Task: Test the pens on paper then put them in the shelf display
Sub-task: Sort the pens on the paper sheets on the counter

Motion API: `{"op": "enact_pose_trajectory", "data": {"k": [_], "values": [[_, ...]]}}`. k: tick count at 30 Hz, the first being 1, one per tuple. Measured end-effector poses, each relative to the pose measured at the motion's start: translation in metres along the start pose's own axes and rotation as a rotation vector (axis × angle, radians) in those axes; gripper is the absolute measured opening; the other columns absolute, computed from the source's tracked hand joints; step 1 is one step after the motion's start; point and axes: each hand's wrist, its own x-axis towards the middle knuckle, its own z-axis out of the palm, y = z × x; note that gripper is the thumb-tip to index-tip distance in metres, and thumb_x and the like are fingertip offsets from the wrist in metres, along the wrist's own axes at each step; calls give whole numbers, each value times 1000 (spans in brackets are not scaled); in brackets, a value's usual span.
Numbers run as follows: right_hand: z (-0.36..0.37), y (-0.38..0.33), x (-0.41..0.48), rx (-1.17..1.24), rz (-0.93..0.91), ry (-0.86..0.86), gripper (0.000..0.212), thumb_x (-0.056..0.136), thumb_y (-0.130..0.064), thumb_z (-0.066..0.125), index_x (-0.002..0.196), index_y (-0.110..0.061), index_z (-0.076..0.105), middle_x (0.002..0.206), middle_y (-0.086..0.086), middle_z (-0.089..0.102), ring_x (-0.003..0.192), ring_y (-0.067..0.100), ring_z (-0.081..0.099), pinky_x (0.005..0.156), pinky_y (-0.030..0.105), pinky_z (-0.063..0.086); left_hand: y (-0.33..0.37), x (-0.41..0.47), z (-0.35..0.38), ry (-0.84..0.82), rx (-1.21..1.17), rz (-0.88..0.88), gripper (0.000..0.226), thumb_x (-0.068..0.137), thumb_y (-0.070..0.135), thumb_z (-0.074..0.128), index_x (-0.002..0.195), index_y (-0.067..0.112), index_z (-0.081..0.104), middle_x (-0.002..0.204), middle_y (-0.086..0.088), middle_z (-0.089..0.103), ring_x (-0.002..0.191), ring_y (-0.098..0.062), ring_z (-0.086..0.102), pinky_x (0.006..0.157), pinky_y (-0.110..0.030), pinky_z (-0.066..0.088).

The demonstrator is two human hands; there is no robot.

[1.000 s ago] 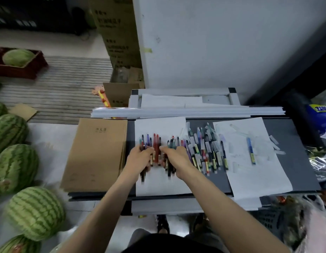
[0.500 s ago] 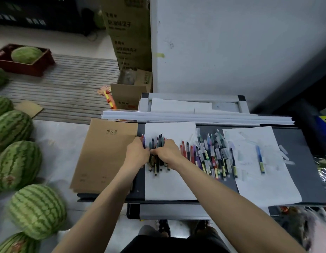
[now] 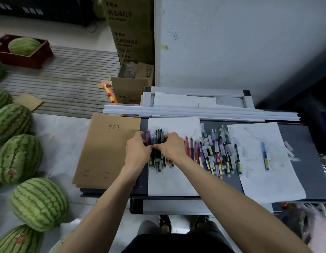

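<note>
A bundle of several pens (image 3: 157, 136) lies on a white sheet of paper (image 3: 174, 181) on the dark board. My left hand (image 3: 137, 152) and my right hand (image 3: 170, 147) curl round this bundle from both sides, thumbs meeting over it. To the right a loose heap of pens and clear caps (image 3: 213, 154) spreads over the board. A single blue pen (image 3: 264, 155) lies on a second white sheet (image 3: 268, 179) with faint scribbles.
A stack of brown notebooks (image 3: 105, 152) lies left of the paper. White strips (image 3: 200, 113) and a grey tray (image 3: 195, 96) sit behind the board. Several watermelons (image 3: 38, 203) line the floor on the left. Cardboard boxes (image 3: 131, 33) stand against the white wall.
Both hands have drawn together, gathering the spread pens on the left sheet into one tight bundle. The camera has moved closer and shifted left.
</note>
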Motion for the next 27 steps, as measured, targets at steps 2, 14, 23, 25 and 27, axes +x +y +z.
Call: {"op": "enact_pose_trajectory", "data": {"k": [2, 14, 23, 25, 27], "values": [[1, 0, -2, -22, -30, 26, 31, 81, -30, 87, 83, -7, 65, 78, 7, 67, 65, 19, 62, 42, 21, 34, 1, -3, -2, 12, 18, 10, 37, 89, 20, 78, 124, 20, 68, 109, 2, 72, 105, -25, 68, 84, -32, 50], [-9, 36, -11, -158, -197, 182, 20, 90, -16, 71, 110, -12, 70, 105, 5, 73, 96, 22, 68, 89, 38, 57, -5, -35, 2, -18, 190, 155, 42, 95, 35, 72, 135, 24, 64, 129, -2, 62, 116, -29, 62, 89, -38, 48], [-4, 63, -25, -295, -280, 202, 29, 98, -16, 64, 125, -9, 61, 130, 8, 52, 106, 27, 63, 94, 40, 54, -10, -49, 13, -20, 307, 195, 69, 96, 35, 70, 158, 27, 40, 154, -1, 40, 142, -25, 41, 99, -47, 50], [-1, 60, -25, -280, -306, 185, 28, 99, -13, 61, 127, -8, 62, 133, 9, 49, 110, 27, 62, 98, 39, 54, -9, -50, 10, -12, 324, 205, 68, 97, 32, 70, 158, 26, 41, 153, -1, 42, 141, -25, 43, 99, -48, 51], [3, 57, -26, -282, -339, 158, 29, 100, -10, 57, 128, -7, 63, 136, 10, 48, 113, 26, 61, 101, 39, 53, -10, -50, 7, -9, 349, 215, 66, 98, 29, 69, 157, 25, 42, 150, -1, 46, 138, -25, 45, 97, -48, 52]]}}
